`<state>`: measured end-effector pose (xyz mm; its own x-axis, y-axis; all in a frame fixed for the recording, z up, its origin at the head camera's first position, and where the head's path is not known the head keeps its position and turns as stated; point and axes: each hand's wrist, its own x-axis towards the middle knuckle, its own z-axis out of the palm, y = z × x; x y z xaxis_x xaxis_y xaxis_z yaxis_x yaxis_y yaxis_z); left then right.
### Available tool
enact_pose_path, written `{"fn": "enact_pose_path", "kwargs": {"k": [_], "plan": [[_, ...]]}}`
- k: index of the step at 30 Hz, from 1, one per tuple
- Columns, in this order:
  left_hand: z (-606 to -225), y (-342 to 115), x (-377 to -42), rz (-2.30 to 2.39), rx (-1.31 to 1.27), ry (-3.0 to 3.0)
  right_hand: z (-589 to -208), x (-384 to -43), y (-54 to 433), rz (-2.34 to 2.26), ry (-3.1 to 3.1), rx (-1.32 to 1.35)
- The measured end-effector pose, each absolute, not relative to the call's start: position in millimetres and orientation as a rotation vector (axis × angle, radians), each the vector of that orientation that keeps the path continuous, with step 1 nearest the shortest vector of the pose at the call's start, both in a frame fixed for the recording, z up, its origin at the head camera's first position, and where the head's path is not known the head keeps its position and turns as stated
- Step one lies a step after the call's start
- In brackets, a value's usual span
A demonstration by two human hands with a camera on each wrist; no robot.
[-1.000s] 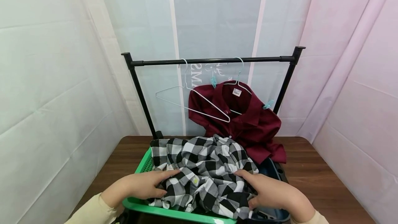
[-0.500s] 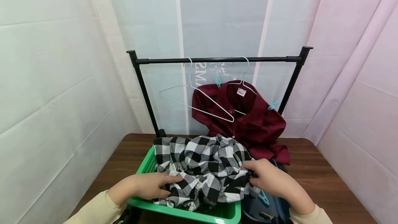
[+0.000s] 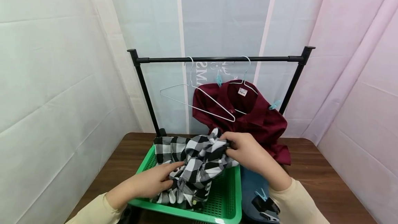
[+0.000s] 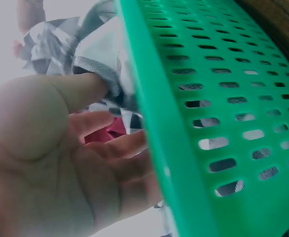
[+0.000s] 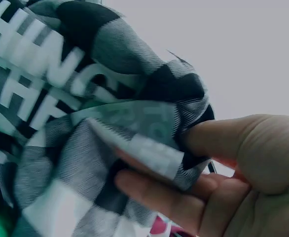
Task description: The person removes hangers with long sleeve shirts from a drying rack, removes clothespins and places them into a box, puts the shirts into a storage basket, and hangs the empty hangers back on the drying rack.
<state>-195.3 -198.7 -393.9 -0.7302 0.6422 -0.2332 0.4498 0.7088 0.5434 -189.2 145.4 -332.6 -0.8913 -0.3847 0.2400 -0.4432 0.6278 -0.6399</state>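
Note:
A black, grey and white checked shirt (image 3: 199, 165) lies bunched in a green plastic basket (image 3: 237, 196). My right hand (image 3: 245, 153) pinches its right part and holds it raised above the basket's right side. In the right wrist view, the thumb and fingers (image 5: 159, 195) grip a fold of the shirt, and large pale letters show on the cloth. My left hand (image 3: 152, 180) reaches over the basket's left rim, its fingers fairly straight and touching the shirt. The left wrist view shows the thumb against the cloth, beside the rim.
Behind the basket stands a black clothes rack (image 3: 217, 59). A bare white hanger (image 3: 199, 103) and a dark red shirt (image 3: 245, 113) on a second hanger hang from it, with blue clips (image 3: 275, 105) at its shoulders. Right of the basket lies a dark blue container (image 3: 253, 186) with pegs.
My right hand has taken hold of the shirt's right side and carried it up and left, baring the basket's right inside and the pegs. My left hand has hardly moved.

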Motion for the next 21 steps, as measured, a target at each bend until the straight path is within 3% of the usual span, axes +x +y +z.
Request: {"fn": "enact_pose_path", "kwargs": {"k": [11,15,21], "plan": [[-389,-192,-196,0.702,0.789,2.794,-345,-207,99,0.902,-2.886,1.174],[-388,-189,-195,0.702,0.923,2.822,-354,-212,90,0.873,-3.028,1.315],[-389,-179,-197,0.653,1.199,2.689,-369,-216,85,0.946,-3.191,1.321]]}}
